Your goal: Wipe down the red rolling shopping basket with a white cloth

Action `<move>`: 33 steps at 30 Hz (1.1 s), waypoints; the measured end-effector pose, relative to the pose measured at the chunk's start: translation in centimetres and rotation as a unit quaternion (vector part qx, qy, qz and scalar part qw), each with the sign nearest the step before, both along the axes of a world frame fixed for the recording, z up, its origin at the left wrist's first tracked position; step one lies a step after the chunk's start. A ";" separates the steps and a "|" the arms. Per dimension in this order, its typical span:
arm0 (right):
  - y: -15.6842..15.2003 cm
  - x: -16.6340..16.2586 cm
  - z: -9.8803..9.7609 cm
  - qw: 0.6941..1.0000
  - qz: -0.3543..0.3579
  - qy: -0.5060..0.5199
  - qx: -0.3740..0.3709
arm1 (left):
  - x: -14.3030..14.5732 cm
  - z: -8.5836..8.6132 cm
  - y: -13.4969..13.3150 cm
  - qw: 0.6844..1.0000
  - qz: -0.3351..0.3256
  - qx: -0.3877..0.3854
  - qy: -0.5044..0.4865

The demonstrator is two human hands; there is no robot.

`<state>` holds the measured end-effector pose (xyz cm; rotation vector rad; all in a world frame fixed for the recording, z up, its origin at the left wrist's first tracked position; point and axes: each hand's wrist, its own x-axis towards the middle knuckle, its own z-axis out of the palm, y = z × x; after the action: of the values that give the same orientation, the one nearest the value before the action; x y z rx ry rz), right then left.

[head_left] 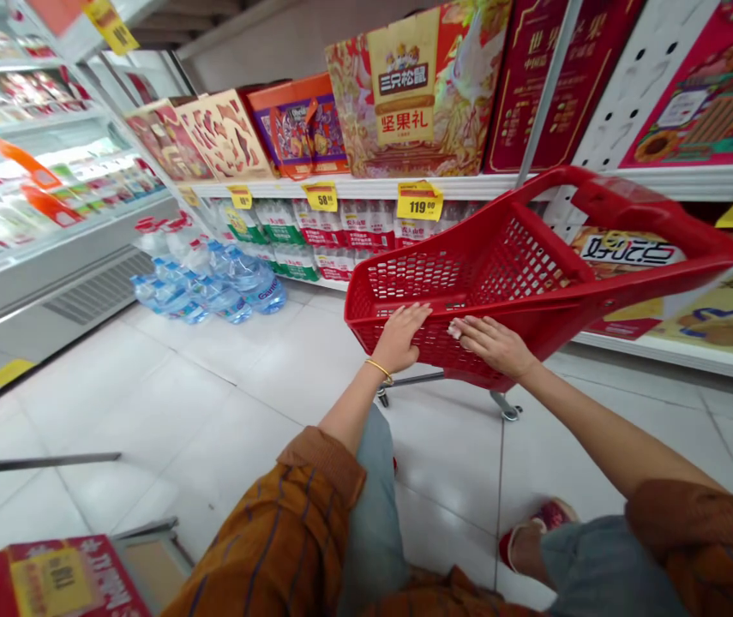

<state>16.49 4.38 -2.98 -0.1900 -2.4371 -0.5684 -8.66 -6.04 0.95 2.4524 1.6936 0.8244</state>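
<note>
While your left hand (399, 336) rests on the near side of the red cart (513, 257), fingers out straight, your right hand (498, 347) lies beside it with a small white bit (454, 329) at its fingertips; I can't tell if it pinches it. Reaching the cart looks done. Its handle (636, 201), beyond your right hand, isn't held, and the boxes (414, 103) past your hands sit on the shelf (369, 188).

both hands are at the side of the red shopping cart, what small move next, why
Probably slide the right hand along to the looped red plastic handle: it and the left hand both lie at the near side of the red perforated plastic shopping cart, with neither on the handle. The cart stands on small casters, so the handle would likely steer it better.
</note>
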 end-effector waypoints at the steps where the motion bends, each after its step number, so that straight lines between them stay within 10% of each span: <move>1: -0.1 0.6 0.1 1.000 -0.008 -0.001 -0.001 | 0.2 0.0 -0.1 1.000 0.001 0.004 0.000; 19: -0.5 6.5 -0.2 0.997 -0.072 -0.037 -0.017 | -0.4 0.3 -0.1 0.997 -0.033 -0.001 0.070; 33: -0.5 1.0 5.1 0.999 0.016 -0.036 -0.004 | -4.7 -0.7 -2.5 0.997 0.077 0.005 0.017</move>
<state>17.48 3.87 2.10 -0.1358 -2.5080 -0.5598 -13.39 -8.51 0.29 2.3797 1.9146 0.8100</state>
